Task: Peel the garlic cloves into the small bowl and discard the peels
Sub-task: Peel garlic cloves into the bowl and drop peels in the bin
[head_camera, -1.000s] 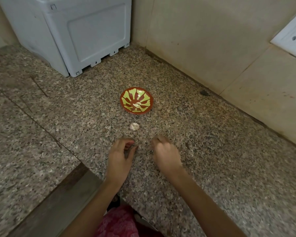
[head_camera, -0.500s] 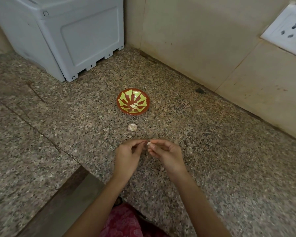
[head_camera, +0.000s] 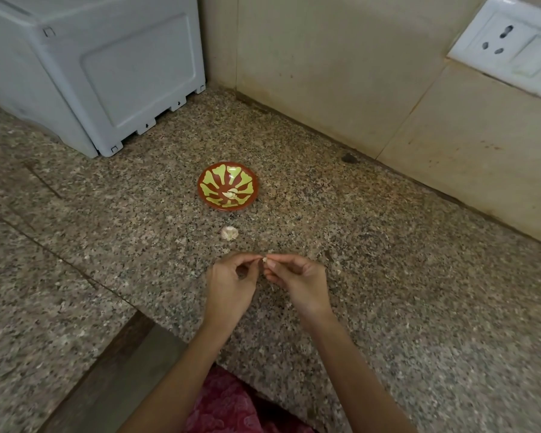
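- Speckled granite countertop runs back into a corner of tiled wall. A grey-white plastic appliance housing stands at the back left corner, and a wall socket sits above the back edge to the right.
- The small bowl, red-brown with a yellow-green pattern, sits mid-counter toward the back edge, well apart from the wall. A few pale pieces lie in its bottom, most likely cloves already peeled.
- An unpeeled garlic piece lies on the granite between the bowl and the hands, touching neither.
- Nearer the front edge, the left hand and right hand meet at the fingertips over one garlic clove.
- Each hand pinches the clove between thumb and forefinger. The other fingers are curled loosely and hold nothing else.
- The clove is tiny and half hidden by fingertips, so I cannot tell how much skin has come off.
- The step in hand looks like peeling this clove. At least one more piece waits on the counter.
- Next, a nail likely has to catch the skin's edge and strip it away. The bare clove then goes forward into the bowl.
- Pale flecks just right of the right hand may be loose peels, which would need gathering for discard.
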